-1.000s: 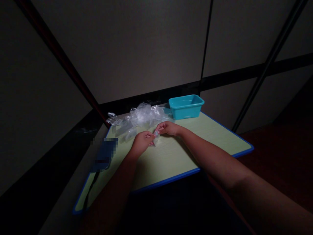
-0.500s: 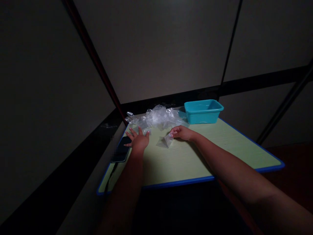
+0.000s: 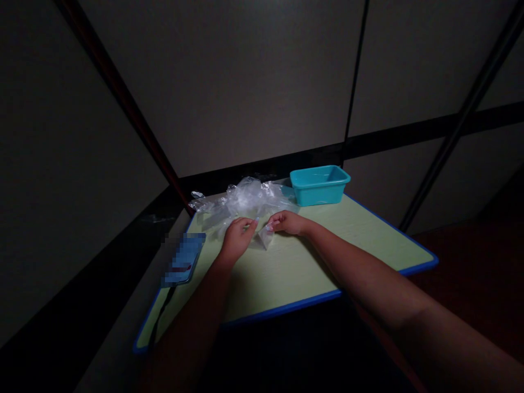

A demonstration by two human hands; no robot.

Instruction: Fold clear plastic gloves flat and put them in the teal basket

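Right hand (image 3: 287, 222) pinching one clear plastic piece (image 3: 265, 239); left hand (image 3: 238, 238) alongside, grip unclear; one turquoise tub (image 3: 321, 196) beyond right.

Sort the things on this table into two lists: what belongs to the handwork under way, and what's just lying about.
In the work:
small clear plastic piece, pinched by the right hand; left hand close, contact unclear
perhaps the crumpled clear plastic behind

Apparently lying about:
teal tub, in neither hand
phone-like device, at left
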